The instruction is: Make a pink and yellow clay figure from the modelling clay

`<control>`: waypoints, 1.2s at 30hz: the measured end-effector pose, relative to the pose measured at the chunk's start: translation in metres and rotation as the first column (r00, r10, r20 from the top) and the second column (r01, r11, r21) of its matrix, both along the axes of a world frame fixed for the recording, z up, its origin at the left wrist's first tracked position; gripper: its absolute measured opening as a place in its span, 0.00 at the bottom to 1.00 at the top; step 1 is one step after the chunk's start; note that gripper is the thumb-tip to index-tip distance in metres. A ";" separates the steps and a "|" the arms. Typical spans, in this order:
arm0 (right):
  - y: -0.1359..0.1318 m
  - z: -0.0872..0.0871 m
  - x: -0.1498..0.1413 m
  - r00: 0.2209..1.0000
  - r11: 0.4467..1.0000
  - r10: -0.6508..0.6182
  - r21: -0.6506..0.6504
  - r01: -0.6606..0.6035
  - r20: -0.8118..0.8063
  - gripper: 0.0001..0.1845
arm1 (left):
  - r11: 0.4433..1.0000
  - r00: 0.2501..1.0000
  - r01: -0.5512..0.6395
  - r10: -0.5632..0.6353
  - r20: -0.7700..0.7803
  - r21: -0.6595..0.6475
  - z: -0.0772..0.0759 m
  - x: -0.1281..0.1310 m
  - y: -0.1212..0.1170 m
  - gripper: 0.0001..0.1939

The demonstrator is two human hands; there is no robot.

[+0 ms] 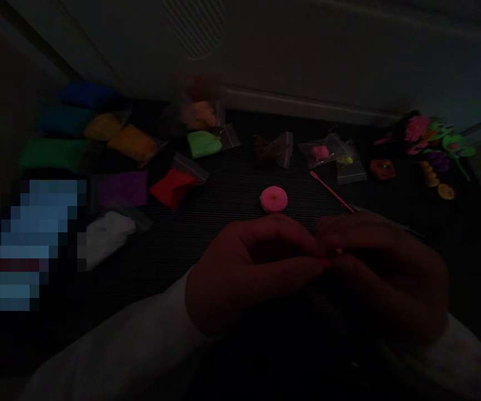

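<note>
My left hand is closed in a pinch, thumb and fingertips on a small red piece of modelling clay. From the other side, the fingertips of my right hand press together at the same piece, covering most of it. A tiny pale spot shows between the right fingertips, too small to name. Just beyond my left hand lies a round pink clay disc with a small mark in its middle. A pink modelling tool points toward my right hand, and a thin, dim tool lies partly behind that hand.
Clay packets sit at the left and back, among them red, purple, white, green and orange. Small clay bags stand behind the tool. Finished clay figures crowd the far right. A blurred bright rectangle is at left.
</note>
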State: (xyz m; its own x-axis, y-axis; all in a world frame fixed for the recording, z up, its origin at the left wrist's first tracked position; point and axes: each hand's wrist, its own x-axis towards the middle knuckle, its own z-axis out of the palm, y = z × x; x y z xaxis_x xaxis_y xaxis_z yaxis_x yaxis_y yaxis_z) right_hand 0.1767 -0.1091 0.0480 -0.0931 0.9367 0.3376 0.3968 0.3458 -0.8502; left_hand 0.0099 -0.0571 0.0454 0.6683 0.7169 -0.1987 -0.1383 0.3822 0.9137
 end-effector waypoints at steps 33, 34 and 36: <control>0.003 -0.001 0.000 0.988 0.994 0.090 -0.055 -0.097 -0.122 0.11 | 0.991 0.993 0.070 -0.059 0.101 -0.112 -0.008 -0.003 -0.001 0.05; 0.003 -0.001 0.000 0.990 0.995 0.083 -0.049 -0.089 -0.116 0.10 | 0.993 0.993 0.067 -0.057 0.101 -0.100 -0.007 -0.003 -0.001 0.05; 0.002 -0.001 -0.001 0.992 0.997 0.059 -0.045 -0.065 -0.109 0.10 | 0.998 0.996 0.043 -0.039 0.083 -0.048 -0.006 -0.002 -0.001 0.05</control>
State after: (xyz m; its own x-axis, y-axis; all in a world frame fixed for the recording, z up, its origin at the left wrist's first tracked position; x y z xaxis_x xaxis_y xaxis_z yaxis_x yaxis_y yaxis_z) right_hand 0.1757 -0.1074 0.0472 -0.1170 0.9457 0.3033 0.2813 0.3244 -0.9031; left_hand 0.0077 -0.0580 0.0398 0.7125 0.6792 -0.1764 -0.1956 0.4336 0.8796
